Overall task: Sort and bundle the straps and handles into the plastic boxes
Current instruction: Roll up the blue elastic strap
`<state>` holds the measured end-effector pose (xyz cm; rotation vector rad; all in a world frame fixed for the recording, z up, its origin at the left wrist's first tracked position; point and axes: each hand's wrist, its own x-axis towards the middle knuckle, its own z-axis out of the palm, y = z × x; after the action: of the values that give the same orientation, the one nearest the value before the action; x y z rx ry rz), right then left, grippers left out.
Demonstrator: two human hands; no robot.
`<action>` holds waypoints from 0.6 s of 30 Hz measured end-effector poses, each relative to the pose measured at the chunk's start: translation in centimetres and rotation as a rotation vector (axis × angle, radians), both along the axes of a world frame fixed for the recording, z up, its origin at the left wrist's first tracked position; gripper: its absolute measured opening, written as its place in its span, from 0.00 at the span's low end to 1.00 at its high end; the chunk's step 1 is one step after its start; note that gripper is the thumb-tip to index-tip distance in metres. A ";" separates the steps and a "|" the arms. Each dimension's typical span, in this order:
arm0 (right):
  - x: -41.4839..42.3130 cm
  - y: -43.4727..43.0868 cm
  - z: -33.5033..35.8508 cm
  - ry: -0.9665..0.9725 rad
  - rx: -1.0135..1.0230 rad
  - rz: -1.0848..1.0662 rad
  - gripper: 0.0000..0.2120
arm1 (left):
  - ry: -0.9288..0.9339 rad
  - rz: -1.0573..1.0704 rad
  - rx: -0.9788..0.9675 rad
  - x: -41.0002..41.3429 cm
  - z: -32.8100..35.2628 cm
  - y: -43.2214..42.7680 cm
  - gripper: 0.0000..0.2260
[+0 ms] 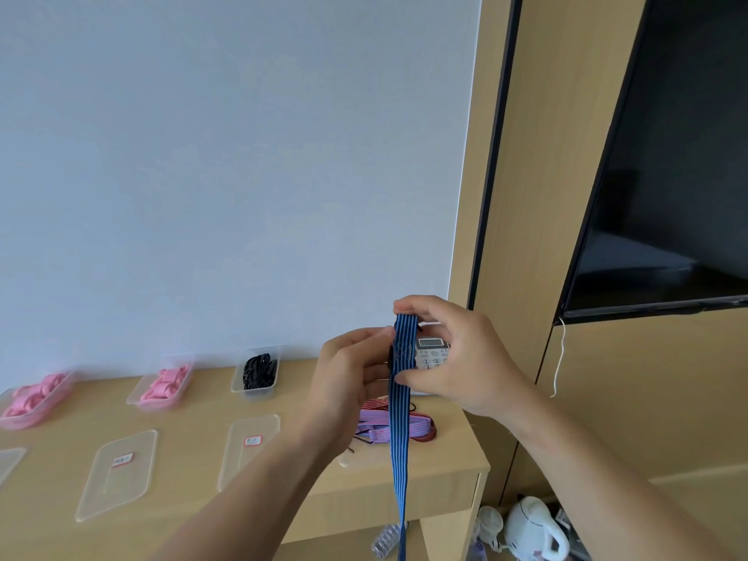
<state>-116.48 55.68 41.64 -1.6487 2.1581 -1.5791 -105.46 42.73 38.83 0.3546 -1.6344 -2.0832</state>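
Strap (398, 459), blue with dark stripes, held upright in the air before the right end of the desk (194, 516). Its tail hangs past the desk edge and runs out of the bottom of the frame.

Right hand (457, 358): forefinger and thumb curled round the strap's upper end, pinching it.
Left hand (348, 378): fingers curled against the strap from the left, gripping it just below the right forefinger. A small dark part sits at those fingertips, possibly a buckle; too hidden to tell.

Surroundings:
- Keypad phone (432, 352) on the desk behind the hands, partly covered by them.
- Pile of red and purple straps (417, 425) loose on the desk under the hands; the blue strap crosses in front of it.
- Along the wall: clear box (258, 372) of black pieces, then first pink box (162, 386) and second pink box (28, 402), both holding pink pieces.
- Nearer edge: labelled lid (117, 473) and second labelled lid (249, 449), lying flat.
- Right: black screen (668, 176) on a wood panel; white cord (560, 358) hangs below its corner.
- Under the desk: white kettle (534, 528), ribbed clear bottle (386, 538).
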 end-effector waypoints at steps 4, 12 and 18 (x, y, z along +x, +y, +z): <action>-0.3 -0.2 -0.1 0.172 0.002 -0.046 0.35 | 0.004 0.033 -0.044 -0.2 -0.1 0.1 0.08; -2.0 -0.8 0.4 -0.098 0.100 -0.072 0.10 | 0.024 0.093 -0.088 -0.4 -0.9 0.0 0.09; -2.5 -1.2 0.7 -0.188 -0.058 -0.077 0.10 | -0.050 0.066 -0.057 -0.6 -1.2 -0.1 0.08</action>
<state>-118.94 54.53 42.32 -1.3826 2.1234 -1.7537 -106.05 42.67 37.58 0.4388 -1.6842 -1.9899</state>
